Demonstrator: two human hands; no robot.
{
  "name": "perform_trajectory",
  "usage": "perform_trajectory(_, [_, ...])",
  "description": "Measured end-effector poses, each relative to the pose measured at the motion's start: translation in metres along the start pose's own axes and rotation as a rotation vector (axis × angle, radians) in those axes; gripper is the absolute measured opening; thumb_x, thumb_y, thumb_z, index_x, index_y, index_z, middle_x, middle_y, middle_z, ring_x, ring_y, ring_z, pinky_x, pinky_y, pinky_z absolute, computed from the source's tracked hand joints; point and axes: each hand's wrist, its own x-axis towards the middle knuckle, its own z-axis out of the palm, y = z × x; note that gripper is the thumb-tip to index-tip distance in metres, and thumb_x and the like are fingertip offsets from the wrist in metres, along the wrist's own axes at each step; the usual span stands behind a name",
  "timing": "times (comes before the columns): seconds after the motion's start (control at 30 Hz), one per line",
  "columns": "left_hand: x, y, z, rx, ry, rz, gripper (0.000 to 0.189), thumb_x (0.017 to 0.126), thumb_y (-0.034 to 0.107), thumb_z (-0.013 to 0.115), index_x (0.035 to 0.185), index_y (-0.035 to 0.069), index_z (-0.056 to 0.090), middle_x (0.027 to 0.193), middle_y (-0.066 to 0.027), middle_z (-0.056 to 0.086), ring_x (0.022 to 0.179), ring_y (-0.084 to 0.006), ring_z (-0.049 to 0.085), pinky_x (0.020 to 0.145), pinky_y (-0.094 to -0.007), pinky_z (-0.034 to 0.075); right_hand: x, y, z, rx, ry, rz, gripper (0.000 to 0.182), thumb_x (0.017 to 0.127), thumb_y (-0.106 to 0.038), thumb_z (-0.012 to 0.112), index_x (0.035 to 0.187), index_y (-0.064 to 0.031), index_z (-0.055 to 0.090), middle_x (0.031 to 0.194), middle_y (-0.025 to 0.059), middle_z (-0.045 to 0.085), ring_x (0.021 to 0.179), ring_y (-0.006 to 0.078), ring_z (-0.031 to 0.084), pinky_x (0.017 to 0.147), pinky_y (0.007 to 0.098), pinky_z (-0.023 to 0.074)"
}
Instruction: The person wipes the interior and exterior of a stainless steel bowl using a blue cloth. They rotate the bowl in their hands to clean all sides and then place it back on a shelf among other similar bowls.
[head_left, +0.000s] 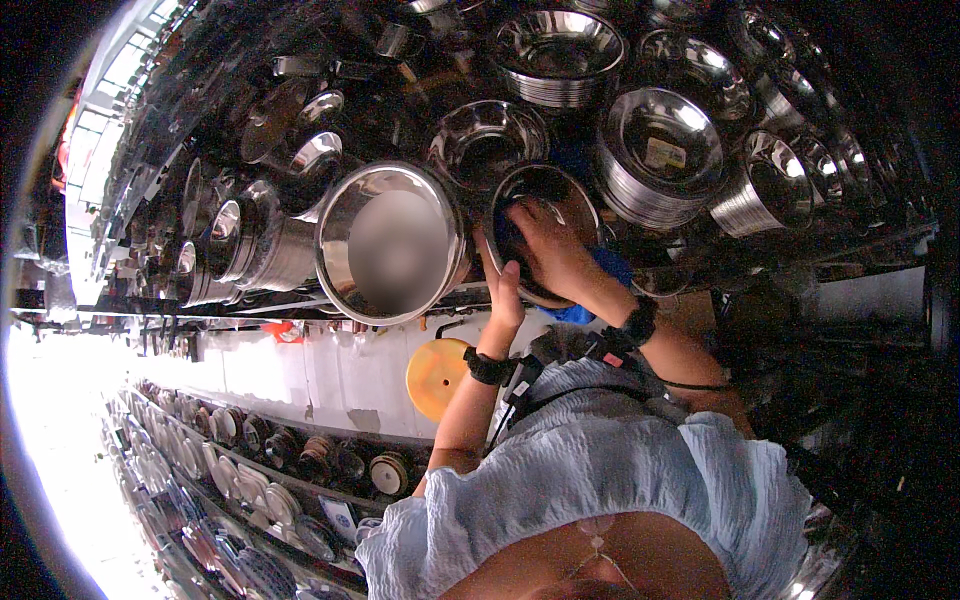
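A shiny metal bowl (577, 196) is tilted in front of me. My left hand (507, 291) grips its near left rim, thumb on the inner side and fingers along the outside. Inside the bowl, my right hand (553, 244) presses a dark blue cloth (508, 231) against the wall, its fingertips partly hidden in shadow. More blue cloth (613, 264) shows below the bowl, by my right wrist; whether it is the same piece I cannot tell. Just left of my left hand stands a large stainless-steel pot or basin (330, 247), and another metal bowl (487, 139) sits behind.
Stacked metal basins (660, 187) stand at the right, with another stack (559, 90) farther back. Nested metal pots (274, 251) line the left. Beside my left forearm is a round yellow disc (435, 375), perhaps a stool seat. Shelves behind hold plates and lids (259, 491).
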Motion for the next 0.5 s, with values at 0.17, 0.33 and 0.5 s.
perform_trajectory(0.17, [-0.004,0.002,0.002,0.116,0.023,0.022,0.094,0.089,0.053,0.051,0.152,0.0,0.006,0.15,-0.0195,0.028,0.136,-0.0306,0.03,0.114,-0.0404,0.021,-0.014,-0.006,-0.03,0.28,-0.329,0.082,0.038,0.082,-0.002,0.06,0.119,-0.0038,0.052,0.119,0.0213,0.054,0.106,0.0406,0.057,0.085,0.0465,0.0492])
perform_trajectory(0.33, [-0.001,0.027,0.02,0.195,0.016,0.119,0.093,0.088,0.051,0.051,0.151,-0.002,0.008,0.149,-0.0211,0.028,0.137,-0.0314,0.03,0.114,-0.0406,0.022,-0.028,-0.002,-0.042,-0.029,-0.336,0.244,0.039,0.077,0.001,0.062,0.115,-0.0061,0.055,0.118,0.0186,0.056,0.098,0.0408,0.061,0.083,0.0462,0.0513])
perform_trajectory(0.5, [-0.002,0.014,0.01,0.177,0.01,0.143,0.092,0.087,0.05,0.052,0.152,-0.001,0.01,0.15,-0.0194,0.027,0.137,-0.0309,0.03,0.114,-0.0411,0.022,-0.011,-0.001,-0.018,-0.212,-0.121,0.46,0.044,0.074,0.003,0.062,0.117,-0.0058,0.053,0.117,0.0182,0.055,0.1,0.0423,0.059,0.083,0.0482,0.0505])
